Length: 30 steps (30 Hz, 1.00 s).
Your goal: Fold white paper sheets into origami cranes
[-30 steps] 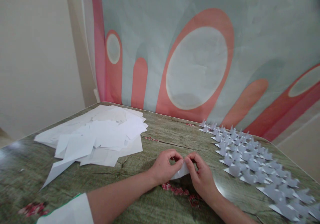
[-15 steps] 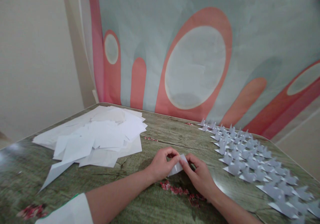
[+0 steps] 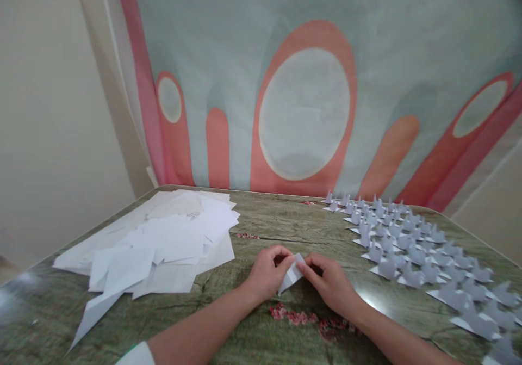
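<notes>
Between my two hands, just above the wood-patterned table, is a small folded piece of white paper. My left hand pinches its left side between thumb and fingers. On the other side my right hand grips the upper right edge, thumb on the near face and fingers curled behind. A crease runs across the paper, and its lower corner points down toward the table. The fingertips behind the paper are hidden.
A spread heap of white paper sheets covers the left of the table. Rows of several folded white paper birds stand along the right side. Behind the table hangs a grey-green backdrop with orange-red shapes.
The camera view has tilted and levelled, so the table and backdrop appear shifted. Both hands stay on the folded paper, which has turned slightly and shows more of its lower part.
</notes>
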Motion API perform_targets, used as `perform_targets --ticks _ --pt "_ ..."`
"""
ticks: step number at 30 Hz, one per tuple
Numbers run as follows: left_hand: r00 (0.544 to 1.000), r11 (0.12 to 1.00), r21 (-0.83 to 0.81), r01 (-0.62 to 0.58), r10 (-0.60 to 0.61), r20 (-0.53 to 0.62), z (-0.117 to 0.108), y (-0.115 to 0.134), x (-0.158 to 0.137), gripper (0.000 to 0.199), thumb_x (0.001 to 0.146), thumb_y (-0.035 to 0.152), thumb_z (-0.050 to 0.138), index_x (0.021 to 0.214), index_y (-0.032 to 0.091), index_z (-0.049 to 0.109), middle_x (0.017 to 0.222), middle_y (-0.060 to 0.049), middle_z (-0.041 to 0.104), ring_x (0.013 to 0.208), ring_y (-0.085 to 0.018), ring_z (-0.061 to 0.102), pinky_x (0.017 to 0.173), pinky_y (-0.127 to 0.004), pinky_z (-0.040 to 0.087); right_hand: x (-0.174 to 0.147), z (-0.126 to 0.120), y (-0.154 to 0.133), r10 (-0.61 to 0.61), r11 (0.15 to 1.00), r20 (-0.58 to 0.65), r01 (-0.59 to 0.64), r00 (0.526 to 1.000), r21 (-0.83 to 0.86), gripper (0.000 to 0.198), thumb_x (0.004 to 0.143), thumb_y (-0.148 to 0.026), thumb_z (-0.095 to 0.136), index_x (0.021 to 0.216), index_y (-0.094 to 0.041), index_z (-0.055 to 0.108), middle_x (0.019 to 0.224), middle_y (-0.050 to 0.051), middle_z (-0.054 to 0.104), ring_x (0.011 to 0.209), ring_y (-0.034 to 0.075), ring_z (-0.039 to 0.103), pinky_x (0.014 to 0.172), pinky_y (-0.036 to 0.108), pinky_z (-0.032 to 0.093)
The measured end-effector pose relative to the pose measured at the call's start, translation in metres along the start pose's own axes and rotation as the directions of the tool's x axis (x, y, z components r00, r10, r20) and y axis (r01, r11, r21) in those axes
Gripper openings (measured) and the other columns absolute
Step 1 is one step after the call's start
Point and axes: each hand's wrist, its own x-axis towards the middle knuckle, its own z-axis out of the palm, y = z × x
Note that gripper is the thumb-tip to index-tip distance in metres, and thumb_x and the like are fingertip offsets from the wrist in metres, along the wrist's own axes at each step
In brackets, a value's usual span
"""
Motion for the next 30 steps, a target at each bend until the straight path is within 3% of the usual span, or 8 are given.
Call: perform_targets --ticks 17,26,30 --pt "0.997 0.990 -0.115 0.080 -0.079 0.017 -0.0008 -0.0057 0.0049 0.023 0.075 0.033 0.056 0.074 0.011 0.062 0.065 -0.001 0.058 0.059 -0.012 0.050 0.055 -0.021 0.038 0.0053 0.0003 0.0095 0.034 0.998 -0.012 -0.034 0.999 0.051 0.034 0.079 -0.040 0.054 0.054 -0.016 0.050 0.049 -0.006 0.044 0.048 0.009 0.039 0.047 0.021 0.030" --pt "0.998 0.991 -0.121 0.055 -0.050 0.047 -0.0042 -0.0077 0.0058 0.026 0.073 0.037 0.060 0.075 0.012 0.064 0.066 -0.002 0.061 0.060 -0.013 0.052 0.056 -0.022 0.039 0.0042 -0.0044 0.0057 -0.084 0.993 0.018 0.082 0.996 0.089 0.027 0.081 -0.037 0.052 0.065 -0.016 0.059 0.059 -0.003 0.054 0.056 0.011 0.045 0.053 0.022 0.036" --pt "0.996 0.989 -0.135 0.055 -0.044 0.082 -0.0040 -0.0083 0.0051 0.027 0.073 0.038 0.061 0.077 0.012 0.066 0.069 -0.003 0.063 0.063 -0.013 0.053 0.059 -0.022 0.040 0.0028 -0.0047 0.0040 -0.086 0.994 0.032 0.084 0.996 0.069 0.027 0.083 -0.034 0.050 0.062 -0.016 0.056 0.058 -0.003 0.051 0.056 0.011 0.045 0.055 0.023 0.037"
